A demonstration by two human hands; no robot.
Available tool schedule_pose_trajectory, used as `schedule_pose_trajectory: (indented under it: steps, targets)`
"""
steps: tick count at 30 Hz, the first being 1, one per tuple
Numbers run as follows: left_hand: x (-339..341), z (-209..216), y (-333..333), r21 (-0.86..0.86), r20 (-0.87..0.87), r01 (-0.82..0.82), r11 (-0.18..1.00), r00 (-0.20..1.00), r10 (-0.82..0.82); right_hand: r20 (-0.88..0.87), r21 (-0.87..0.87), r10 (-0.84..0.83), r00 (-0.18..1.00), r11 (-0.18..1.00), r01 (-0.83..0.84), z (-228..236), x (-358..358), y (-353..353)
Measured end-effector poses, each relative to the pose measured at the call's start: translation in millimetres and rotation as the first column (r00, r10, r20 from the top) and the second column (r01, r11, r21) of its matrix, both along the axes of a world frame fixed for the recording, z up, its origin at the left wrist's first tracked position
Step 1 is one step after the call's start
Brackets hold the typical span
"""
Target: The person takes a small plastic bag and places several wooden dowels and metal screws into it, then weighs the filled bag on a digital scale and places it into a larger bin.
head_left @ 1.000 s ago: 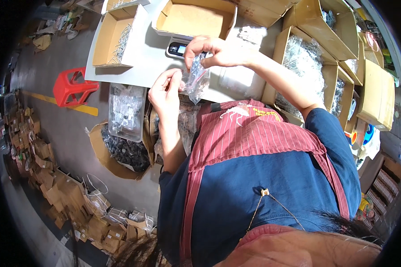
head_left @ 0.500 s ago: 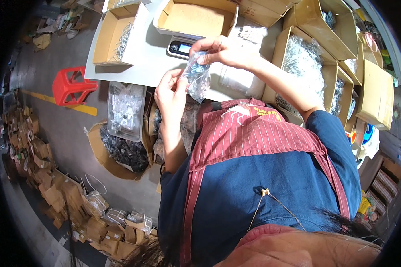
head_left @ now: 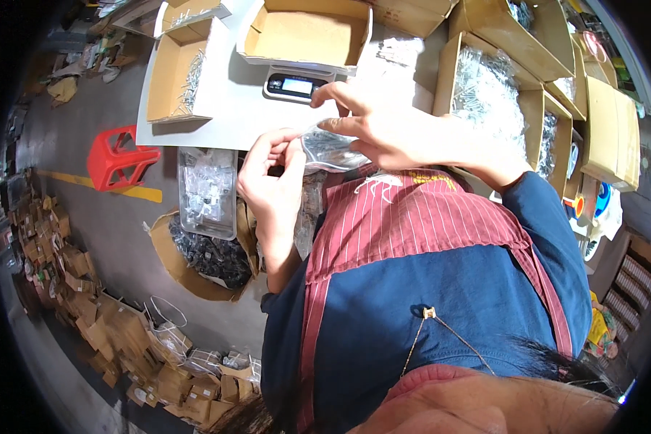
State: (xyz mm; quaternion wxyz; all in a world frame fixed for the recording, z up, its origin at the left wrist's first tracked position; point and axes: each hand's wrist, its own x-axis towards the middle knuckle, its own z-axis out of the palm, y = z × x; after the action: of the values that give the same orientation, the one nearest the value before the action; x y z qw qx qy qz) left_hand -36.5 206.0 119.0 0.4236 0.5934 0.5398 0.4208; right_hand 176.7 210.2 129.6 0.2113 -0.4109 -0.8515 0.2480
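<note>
Just beyond the apron (head_left: pixel 412 228), a clear bag (head_left: pixel 331 150) is held at the front edge of the bench (head_left: pixel 228 129), between the two hands. Its left end is pinched between the thumb and fingers of the left hand (head_left: pixel 271 170). The right hand (head_left: pixel 383 134) is laid at its right side, fingers partly spread, one finger against the upper rim; whether film is pinched beneath cannot be told. For good handling, the rim would best be kept taut between both hands, pressure being run evenly along it, with the bag's body left hanging low so that nothing is spilled. Behind the hands, a scale (head_left: pixel 289 85) is set, with a shallow box (head_left: pixel 307 36) just behind it. Near the bench's left edge, screws (head_left: pixel 193 79) are held in another box (head_left: pixel 172 72). Farther left, on the floor (head_left: pixel 130 228), a red stool (head_left: pixel 116 160) is seen.
</note>
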Motion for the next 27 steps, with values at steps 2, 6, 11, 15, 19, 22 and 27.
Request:
schedule_pose_trajectory:
  steps: [2, 6, 11, 15, 19, 22, 27]
  targets:
    - [0, -5, 6, 0.021, -0.024, 0.014, 1.000, 1.000, -0.014, 0.154, 0.210, 0.006, 0.988, 0.977, -0.039, -4, 0, -4]
    - [-2, -26, 16, 0.054, -0.280, 0.096, 0.994, 0.957, -0.077, 0.403, -0.194, 0.176, 0.898, 0.975, -0.104, -32, 11, -2]
    - [-11, 5, 16, 0.001, -0.173, 0.108, 0.994, 0.979, -0.106, 0.245, -0.161, 0.123, 0.962, 0.983, -0.085, 2, 21, -15]
    - [-17, -23, 29, -0.131, -0.578, 0.237, 0.963, 0.770, -0.268, 0.168, 0.081, 0.090, 0.982, 0.991, -0.105, -20, 23, -10]
    - [-18, -37, 27, -0.248, -0.483, 0.257, 0.934, 0.803, -0.349, 0.221, 0.066, -0.008, 0.975, 0.998, -0.007, -22, 26, -6]
    - [-2, 9, 24, -0.176, -0.435, 0.185, 0.967, 0.866, -0.245, 0.151, 0.048, -0.112, 0.982, 0.993, 0.106, -12, 25, -10]
    - [12, -5, 32, -0.142, -0.417, 0.299, 0.944, 0.847, -0.331, 0.234, 0.121, -0.002, 0.972, 0.992, -0.027, -44, 14, 4]
